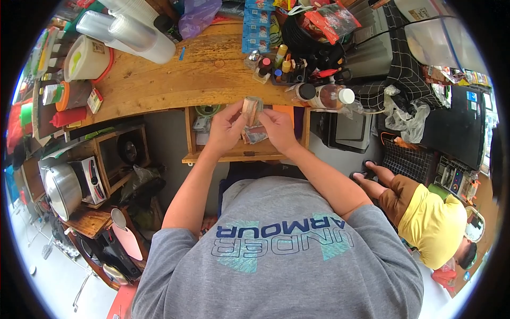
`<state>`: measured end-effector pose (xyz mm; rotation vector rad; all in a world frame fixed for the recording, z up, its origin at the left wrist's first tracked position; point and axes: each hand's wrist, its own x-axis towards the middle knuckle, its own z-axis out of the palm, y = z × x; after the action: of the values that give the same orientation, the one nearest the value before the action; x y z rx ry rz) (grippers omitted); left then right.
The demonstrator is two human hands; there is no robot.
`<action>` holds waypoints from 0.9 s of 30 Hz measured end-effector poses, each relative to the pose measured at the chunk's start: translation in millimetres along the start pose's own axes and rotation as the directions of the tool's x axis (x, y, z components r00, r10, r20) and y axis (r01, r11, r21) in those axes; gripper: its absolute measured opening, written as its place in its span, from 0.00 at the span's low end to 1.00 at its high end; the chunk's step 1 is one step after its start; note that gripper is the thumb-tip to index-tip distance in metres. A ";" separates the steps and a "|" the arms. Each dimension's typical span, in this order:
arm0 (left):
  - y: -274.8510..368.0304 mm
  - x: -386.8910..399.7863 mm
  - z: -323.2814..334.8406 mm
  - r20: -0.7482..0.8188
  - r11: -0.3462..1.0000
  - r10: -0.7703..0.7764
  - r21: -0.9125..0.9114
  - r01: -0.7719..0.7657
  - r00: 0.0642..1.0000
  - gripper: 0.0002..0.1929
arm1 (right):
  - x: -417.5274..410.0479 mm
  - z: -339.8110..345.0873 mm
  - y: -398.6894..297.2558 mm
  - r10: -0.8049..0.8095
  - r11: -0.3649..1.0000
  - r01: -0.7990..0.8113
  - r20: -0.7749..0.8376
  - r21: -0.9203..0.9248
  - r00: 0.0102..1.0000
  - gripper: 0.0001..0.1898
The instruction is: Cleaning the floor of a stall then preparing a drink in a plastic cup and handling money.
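Note:
Between my left hand (226, 129) and my right hand (277, 129), a folded stack of banknotes (252, 111) is pinched upright by the fingers and thumbs of both. The hands are over an open wooden drawer (227, 154) that juts out from under the table. Below the stack, more banknotes (255, 136) show, partly covered by the right fingers; whether they are held or lie in the drawer, I cannot tell. At the drawer's left are small packets (202, 124) and a green round object (208, 110). An orange sheet (284, 113) shows on its right side.
The wooden table (167, 79) bears plastic cups (141, 38), a white tub (85, 60), a red squeeze bottle (68, 117), hanging blue sachets (256, 30) and a white-capped bottle (330, 96). A person in a yellow shirt (432, 225) is at the right. A metal pot (63, 191) stands at the left.

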<state>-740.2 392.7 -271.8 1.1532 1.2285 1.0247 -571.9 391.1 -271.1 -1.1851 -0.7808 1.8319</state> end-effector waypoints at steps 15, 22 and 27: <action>31.9 -3.0 21.7 -0.102 0.749 0.333 0.632 -0.197 0.937 0.27 | -12.3 11.3 -32.8 -0.124 0.944 0.100 -0.059 -0.315 0.990 0.12; 45.4 -0.2 20.3 -0.144 0.982 -0.032 -0.188 0.004 0.989 0.24 | -11.2 12.3 -38.9 -0.066 0.997 0.069 -0.105 0.022 0.992 0.14; 31.3 0.3 23.4 -0.142 0.966 0.028 -0.251 -0.063 0.989 0.16 | -12.3 19.1 -43.2 -0.074 0.996 0.080 -0.146 0.038 0.987 0.13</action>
<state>-716.0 395.6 -241.3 0.9265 1.1417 1.2745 -574.1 400.2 -223.2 -1.2273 -0.6919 1.6719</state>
